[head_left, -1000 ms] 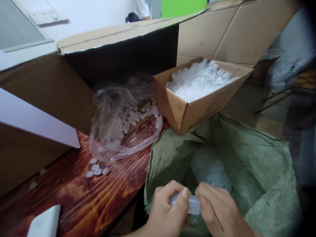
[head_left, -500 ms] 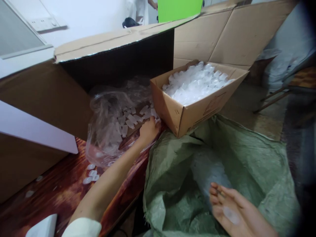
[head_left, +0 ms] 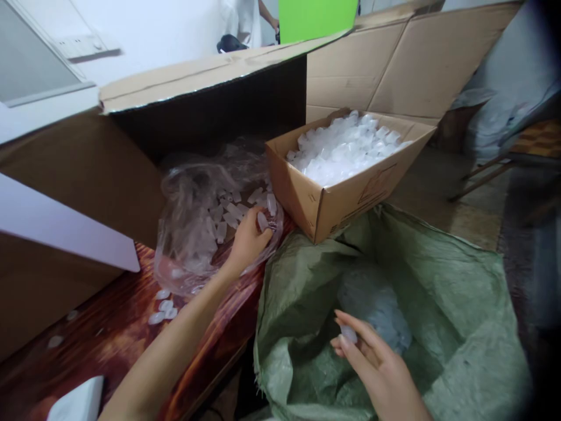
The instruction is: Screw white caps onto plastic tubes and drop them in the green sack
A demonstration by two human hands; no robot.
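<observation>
My left hand (head_left: pixel 248 241) is closed on a small translucent plastic tube (head_left: pixel 262 221), just in front of the small carton's left end. Beneath and behind it, several similar pieces (head_left: pixel 232 217) lie on a crumpled clear plastic bag (head_left: pixel 188 216). Over the mouth of a green woven sack (head_left: pixel 302 286), my right hand (head_left: pixel 379 365) pinches a small translucent cap (head_left: pixel 348 334) between thumb and fingers. Bluish-white contents, hard to make out, show deep in the sack. A small cardboard carton (head_left: pixel 342 210) heaped with whitish translucent pieces (head_left: pixel 346 149) stands above the sack.
A large cardboard box (head_left: pixel 131 96) lies open behind the plastic bag. Several round caps (head_left: pixel 165 305) are loose on the reddish table (head_left: pixel 118 345). A white device (head_left: pixel 76 400) sits at the lower left. A chair (head_left: pixel 534 143) stands at right, and another person's arm (head_left: pixel 268 13) shows at back.
My left hand has drawn back slightly left and down, a tube now showing in it. The right hand has turned from palm-up to a pinch, with the cap moved from palm to fingertips.
</observation>
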